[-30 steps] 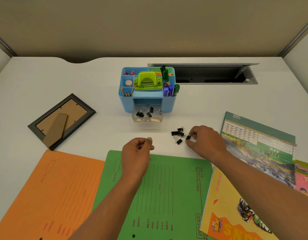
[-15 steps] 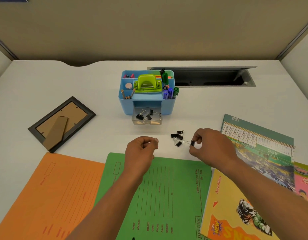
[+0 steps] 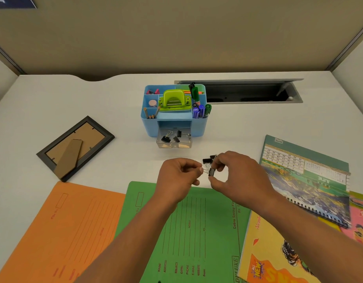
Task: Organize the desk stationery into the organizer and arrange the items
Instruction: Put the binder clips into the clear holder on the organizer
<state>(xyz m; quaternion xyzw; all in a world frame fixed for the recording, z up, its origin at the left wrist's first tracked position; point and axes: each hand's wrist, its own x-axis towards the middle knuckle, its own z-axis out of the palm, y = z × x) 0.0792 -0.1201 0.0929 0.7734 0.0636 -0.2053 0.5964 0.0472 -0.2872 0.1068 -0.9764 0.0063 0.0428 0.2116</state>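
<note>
A blue desk organizer (image 3: 150, 123) stands mid-desk with a green hole punch (image 3: 174, 100), markers and pencils in its compartments. Its clear drawer (image 3: 174, 144) is pulled out and holds several black binder clips. In front of it, my right hand (image 3: 235, 172) pinches a black binder clip (image 3: 211, 172) by its body. My left hand (image 3: 179, 176) meets it from the left, fingertips on the clip's wire handles. A few loose binder clips (image 3: 208, 159) lie on the desk just behind my hands, partly hidden by them.
A picture frame (image 3: 74, 148) lies face down at left. An orange folder (image 3: 60, 227) and a green folder (image 3: 193, 231) lie near the front edge. A spiral calendar (image 3: 307, 176) and colourful books (image 3: 274, 252) sit at right. A cable hatch (image 3: 248, 91) lies open behind the organizer.
My right hand lifted one binder clip from the loose pile and carried it left and nearer. My left hand moved right to meet it and now holds its handles.
</note>
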